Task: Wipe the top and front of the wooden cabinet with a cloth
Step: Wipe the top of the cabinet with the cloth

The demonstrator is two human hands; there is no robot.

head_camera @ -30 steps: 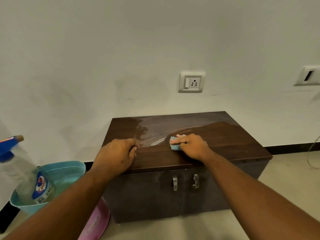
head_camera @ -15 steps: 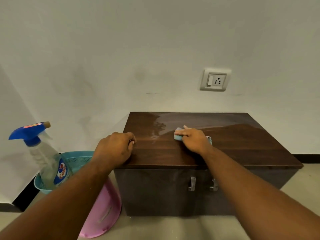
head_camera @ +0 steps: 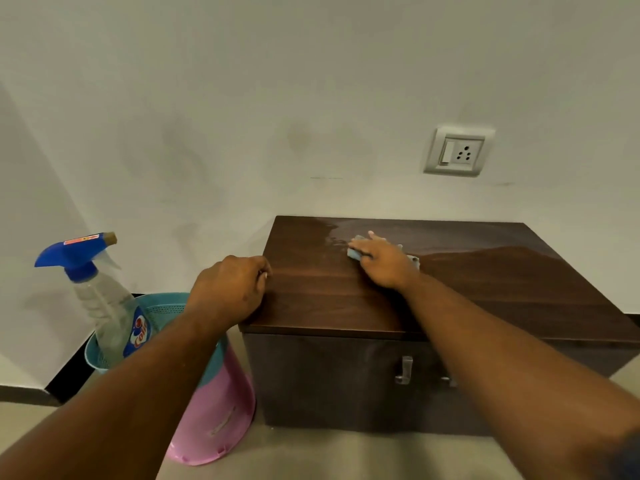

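The dark wooden cabinet (head_camera: 485,289) stands low against the wall, with two metal door handles on its front. My right hand (head_camera: 384,261) presses a light blue cloth (head_camera: 355,252) flat on the back middle of the top, beside a wet shiny patch. Only the cloth's edges show around the hand. My left hand (head_camera: 232,289) is curled into a loose fist and rests on the cabinet's front left corner, holding nothing.
A spray bottle (head_camera: 104,299) with a blue trigger stands in a teal basket (head_camera: 162,306) left of the cabinet. A pink bucket (head_camera: 218,410) sits under the basket on the floor. A wall socket (head_camera: 457,152) is above the cabinet.
My right hand has slid the cloth farther back and left on the top. The view has swung left, bringing the spray bottle fully into sight. My left hand stays on the corner.
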